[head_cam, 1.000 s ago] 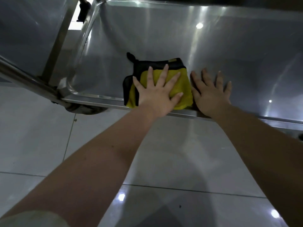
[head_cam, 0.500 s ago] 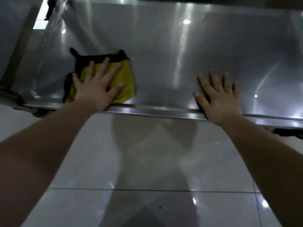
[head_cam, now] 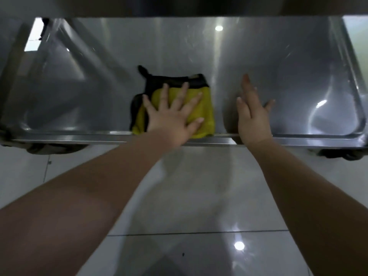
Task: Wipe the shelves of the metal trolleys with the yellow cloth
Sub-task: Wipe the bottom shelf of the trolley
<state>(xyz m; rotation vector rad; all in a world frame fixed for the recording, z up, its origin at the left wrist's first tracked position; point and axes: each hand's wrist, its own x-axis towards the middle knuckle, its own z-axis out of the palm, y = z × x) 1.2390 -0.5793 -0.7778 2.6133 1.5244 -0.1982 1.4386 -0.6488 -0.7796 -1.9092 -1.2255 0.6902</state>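
One steel shelf (head_cam: 278, 56), yellow cloth (head_cam: 207, 108) under left hand (head_cam: 171, 118); glossy tiled floor (head_cam: 199, 186)

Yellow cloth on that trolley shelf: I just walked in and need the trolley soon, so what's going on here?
A person is wiping a low metal trolley shelf. Their left hand lies flat, fingers spread, pressing the yellow cloth onto the shelf near its front edge, about midway along. The right hand, fingers straight, is on the bare metal just right of the cloth and holds nothing.
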